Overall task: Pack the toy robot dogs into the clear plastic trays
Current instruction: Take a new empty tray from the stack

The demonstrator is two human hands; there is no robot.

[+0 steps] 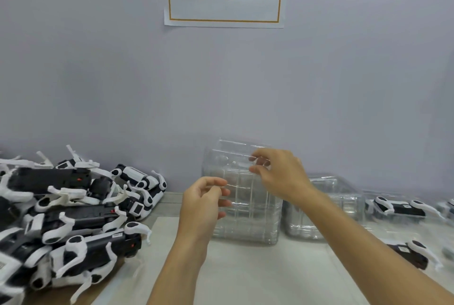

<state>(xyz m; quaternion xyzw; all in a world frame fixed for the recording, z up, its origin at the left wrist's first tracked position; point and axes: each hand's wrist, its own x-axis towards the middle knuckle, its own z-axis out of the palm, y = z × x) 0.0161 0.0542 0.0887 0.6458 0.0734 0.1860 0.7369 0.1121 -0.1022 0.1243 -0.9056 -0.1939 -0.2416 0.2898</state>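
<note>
At frame centre, the left hand (204,202) and right hand (277,173) pinch the edges of an upright stack of clear trays (242,206), while piled toy robot dogs (73,216) lie lower left, nearer the left hand.

Two bare forearms, left hand (204,202) and right hand (277,174) uncovered, short trimmed nails, slim wrists, sleeves out of view
</note>
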